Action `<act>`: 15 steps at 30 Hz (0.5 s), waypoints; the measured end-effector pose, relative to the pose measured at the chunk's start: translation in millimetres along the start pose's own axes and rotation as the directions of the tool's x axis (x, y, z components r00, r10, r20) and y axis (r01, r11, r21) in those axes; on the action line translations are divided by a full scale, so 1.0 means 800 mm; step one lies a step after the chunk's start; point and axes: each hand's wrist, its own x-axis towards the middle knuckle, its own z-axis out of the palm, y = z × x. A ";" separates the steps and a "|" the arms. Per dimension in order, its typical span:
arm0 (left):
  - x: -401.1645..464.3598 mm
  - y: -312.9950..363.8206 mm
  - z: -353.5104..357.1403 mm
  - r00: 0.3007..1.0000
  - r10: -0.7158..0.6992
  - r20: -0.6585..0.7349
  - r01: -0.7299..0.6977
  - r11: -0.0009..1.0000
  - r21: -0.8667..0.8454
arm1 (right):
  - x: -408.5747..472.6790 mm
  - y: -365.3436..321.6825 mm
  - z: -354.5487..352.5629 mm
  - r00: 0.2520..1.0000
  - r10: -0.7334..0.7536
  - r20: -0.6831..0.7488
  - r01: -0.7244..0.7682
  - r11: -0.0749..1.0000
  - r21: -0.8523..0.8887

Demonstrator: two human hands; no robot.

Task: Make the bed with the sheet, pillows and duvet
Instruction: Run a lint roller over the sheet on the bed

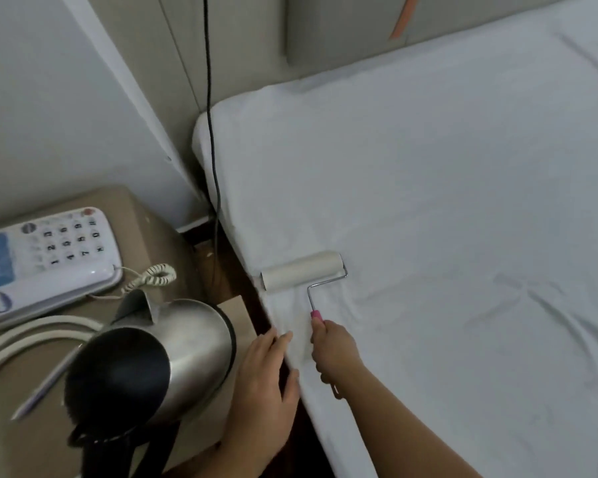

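**White sheet: snag risk at the mattress edge**

Lower centre: left hand [268,381] rests flat, fingers straight, on the sheet [428,201] edge. Right hand [335,353] grips the lint roller [302,270] handle. Adhesive drag could likely lift the tucked sheet; the nearby kettle [173,350] risks knocks.

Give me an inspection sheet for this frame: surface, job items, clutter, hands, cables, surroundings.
Surface: bed, white sheet spread over it, creased near the side edge.
Job's things: sheet only; pillows and duvet nothing seen.
Clutter: lint roller lying on the sheet; on the bedside table, telephone, steel kettle, pen.
Hands: left hand flat against the mattress edge; right hand grips the roller's pink handle.
Cables: black cable hangs down between wall and bed; coiled phone cord; white cord beside the kettle.
Surroundings: headboard, pale wall.
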 end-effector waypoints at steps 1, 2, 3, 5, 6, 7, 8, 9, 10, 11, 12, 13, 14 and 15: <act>0.000 0.000 0.000 1.000 -0.001 -0.003 0.001 1.000 -0.002 | 0.016 -0.023 -0.006 1.000 0.013 0.004 -0.013 1.000 -0.001; 0.001 -0.002 0.001 1.000 -0.009 0.016 0.009 1.000 0.025 | 0.034 -0.049 -0.010 0.999 0.042 0.006 -0.042 0.999 0.031; 0.005 -0.005 0.003 0.999 -0.013 0.050 0.010 0.998 0.062 | 0.050 -0.074 -0.014 0.997 0.073 0.002 -0.073 0.994 0.080; 0.015 -0.011 0.006 0.994 0.005 0.111 -0.014 0.997 0.077 | 0.090 -0.126 -0.021 0.996 0.084 0.002 -0.083 0.989 0.118; 0.021 -0.013 0.009 0.991 0.006 0.132 -0.017 0.996 0.085 | 0.112 -0.153 -0.025 0.998 0.066 0.008 -0.066 0.994 0.089; 0.024 -0.017 0.015 0.988 -0.008 0.152 -0.007 0.995 0.097 | 0.131 -0.179 -0.029 0.998 0.053 0.027 -0.055 0.997 0.063; 0.024 -0.024 0.022 0.987 -0.004 0.160 -0.010 0.996 0.088 | 0.146 -0.205 -0.033 0.997 0.063 0.040 -0.065 0.996 0.064; 0.022 -0.028 0.030 0.992 0.014 0.127 -0.025 0.996 0.087 | 0.160 -0.229 -0.038 0.995 0.081 0.051 -0.085 0.992 0.089; 0.020 -0.033 0.037 0.992 0.023 0.121 -0.032 0.997 0.072 | 0.172 -0.252 -0.043 0.995 0.092 0.041 -0.096 0.988 0.119; 0.021 -0.034 0.042 0.992 0.028 0.123 -0.034 0.998 0.049 | 0.183 -0.272 -0.048 0.996 0.083 0.022 -0.086 0.986 0.141; 0.024 -0.038 0.046 0.990 0.032 0.135 -0.037 0.999 0.038 | 0.194 -0.292 -0.052 0.998 0.057 0.008 -0.058 0.986 0.154; 0.027 -0.041 0.050 0.993 0.045 0.107 -0.050 0.998 0.048 | 0.201 -0.309 -0.057 0.999 0.035 0.000 -0.035 0.986 0.164; 0.030 -0.043 0.053 0.996 0.052 0.075 -0.056 0.997 0.051 | 0.212 -0.324 -0.061 1.000 0.015 -0.005 -0.014 0.985 0.173; 0.031 -0.042 0.055 0.996 0.054 0.068 -0.058 0.997 0.056 | 0.217 -0.337 -0.066 1.000 -0.003 -0.002 0.004 0.985 0.174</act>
